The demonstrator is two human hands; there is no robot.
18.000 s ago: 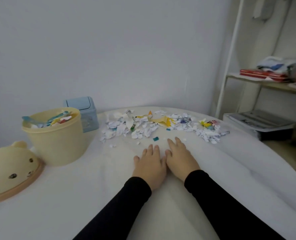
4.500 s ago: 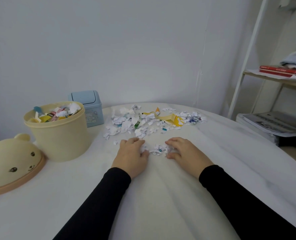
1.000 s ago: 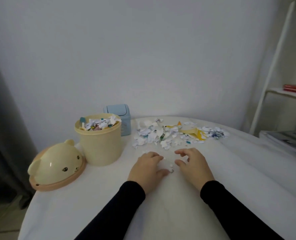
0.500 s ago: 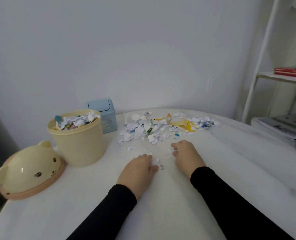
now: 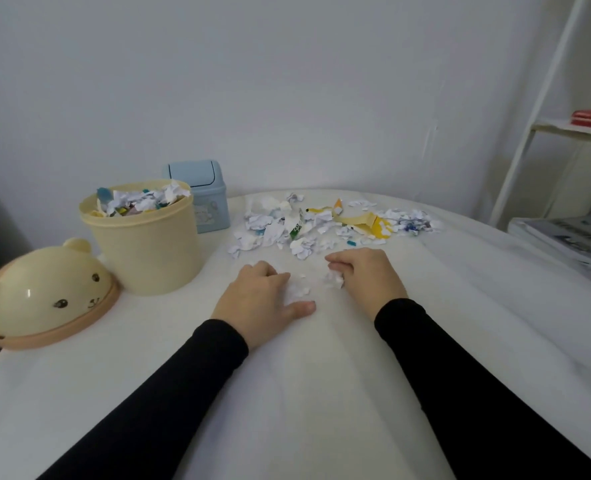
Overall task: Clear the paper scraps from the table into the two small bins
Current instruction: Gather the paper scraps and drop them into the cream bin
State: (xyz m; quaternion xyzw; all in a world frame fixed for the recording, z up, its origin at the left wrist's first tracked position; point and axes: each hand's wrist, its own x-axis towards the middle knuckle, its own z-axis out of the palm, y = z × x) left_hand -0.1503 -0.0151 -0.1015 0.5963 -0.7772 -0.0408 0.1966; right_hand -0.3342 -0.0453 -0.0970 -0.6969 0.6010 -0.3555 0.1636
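Two black sleeves (image 5: 169,389) reach in from the near edge of a round table (image 5: 321,410) draped in a smooth white cloth that shows soft creases. The left hand (image 5: 259,303) lies knuckles up near the table's middle, fingers curled over a few small white scraps (image 5: 299,289) and thumb stretched flat on the cloth; whether it actually grips them cannot be told. Just beside it, the right hand (image 5: 366,275) has its fingers curled together, pinching a crumpled white scrap (image 5: 335,280) against the cloth. Beyond both hands, toward the far edge, lies the main heap of torn paper scraps (image 5: 321,225): mostly crumpled white bits with blue print too small to read, mixed with a green-printed strip and a torn yellow piece. At the left edge sits a glossy cream bear-face lid (image 5: 44,292), domed, with two round ears, painted eyes and mouth and a tan rim. Behind it stands the cream bin (image 5: 145,251), a smooth round plastic tub heaped to its rim with scraps. Touching or just behind it, by the far left edge, stands a small pale blue bin (image 5: 204,199), boxy with a swing lid and a faint picture on its front that cannot be read. Off the table to the right stand a white shelf frame (image 5: 543,109), something red on its board, and a stack of printed papers (image 5: 571,237) lower down.
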